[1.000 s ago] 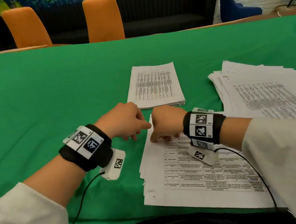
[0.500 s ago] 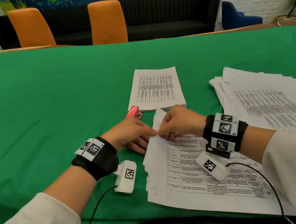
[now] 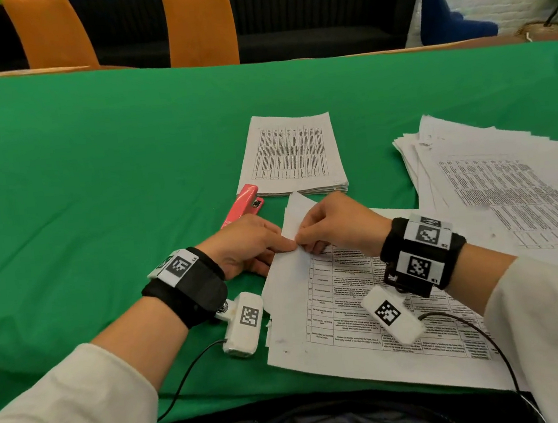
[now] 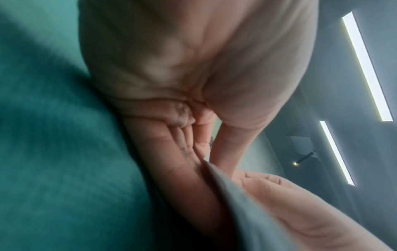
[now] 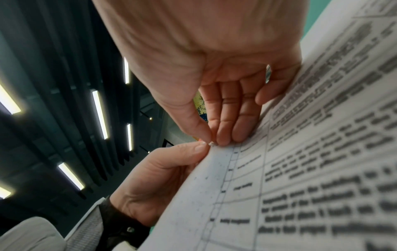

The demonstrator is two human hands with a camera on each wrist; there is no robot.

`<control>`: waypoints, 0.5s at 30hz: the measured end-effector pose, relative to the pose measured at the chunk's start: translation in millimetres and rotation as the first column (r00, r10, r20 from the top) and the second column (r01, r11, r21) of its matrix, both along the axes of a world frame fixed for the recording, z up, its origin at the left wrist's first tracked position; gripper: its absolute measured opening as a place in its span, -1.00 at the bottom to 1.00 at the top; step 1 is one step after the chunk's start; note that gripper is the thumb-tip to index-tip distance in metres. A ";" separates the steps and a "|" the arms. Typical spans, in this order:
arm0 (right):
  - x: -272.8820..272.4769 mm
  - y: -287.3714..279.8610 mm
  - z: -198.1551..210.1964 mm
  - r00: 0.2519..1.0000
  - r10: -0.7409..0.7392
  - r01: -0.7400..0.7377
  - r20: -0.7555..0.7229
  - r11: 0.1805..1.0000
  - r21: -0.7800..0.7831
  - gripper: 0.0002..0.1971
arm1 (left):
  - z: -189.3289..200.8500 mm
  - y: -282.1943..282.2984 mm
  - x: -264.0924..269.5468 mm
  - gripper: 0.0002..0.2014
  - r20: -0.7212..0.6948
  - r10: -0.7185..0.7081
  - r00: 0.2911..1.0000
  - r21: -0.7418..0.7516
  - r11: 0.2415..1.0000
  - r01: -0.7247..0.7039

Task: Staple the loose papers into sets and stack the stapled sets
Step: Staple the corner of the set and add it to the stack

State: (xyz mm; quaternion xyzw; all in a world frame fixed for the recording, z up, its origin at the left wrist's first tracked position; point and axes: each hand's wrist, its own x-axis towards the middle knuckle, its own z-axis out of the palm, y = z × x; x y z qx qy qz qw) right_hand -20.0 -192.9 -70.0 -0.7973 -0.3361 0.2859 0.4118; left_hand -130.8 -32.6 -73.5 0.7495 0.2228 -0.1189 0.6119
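Observation:
A near pile of printed papers [image 3: 367,309] lies in front of me on the green cloth. My left hand [image 3: 283,245] and right hand [image 3: 308,239] meet at its far left corner, and both pinch the top sheets there. That corner [image 3: 300,211] curls upward between them. In the right wrist view my right hand [image 5: 211,142] pinches the corner with thumb and fingertips while the left thumb [image 5: 194,149] presses the same edge. A red stapler [image 3: 244,203] lies just beyond my left hand, untouched. A neat stack of sets [image 3: 294,154] sits behind it.
A wide, fanned pile of loose sheets [image 3: 495,181] covers the table's right side. The green cloth [image 3: 97,196] stretches away to the left and back. Orange chairs [image 3: 199,23] and a dark sofa stand past the far edge.
Both hands have drawn up the pile's far left corner, which now curls upward. The red stapler has come into sight beyond my left hand.

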 end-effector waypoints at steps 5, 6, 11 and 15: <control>-1.7 -6.2 -6.0 0.993 -0.035 0.030 0.111 0.999 0.045 -0.89 | 0.2 -2.1 0.8 -0.62 -0.003 -0.005 1.000 0.035 0.999 0.005; -2.7 -7.5 -7.0 0.992 -0.047 0.041 0.120 0.998 0.052 -0.89 | -0.1 -2.5 1.0 -0.60 -0.003 -0.003 1.000 0.048 0.999 0.003; -10.6 -11.6 -7.5 0.986 -0.073 0.063 0.147 0.995 0.074 -0.91 | 2.0 -4.0 2.2 -0.61 -0.015 0.027 1.000 0.060 0.998 -0.026; -12.8 -12.6 -6.2 0.985 -0.078 0.068 0.153 0.995 0.072 -0.89 | 4.5 -6.3 3.1 -0.65 -0.025 0.052 0.998 0.035 0.998 -0.051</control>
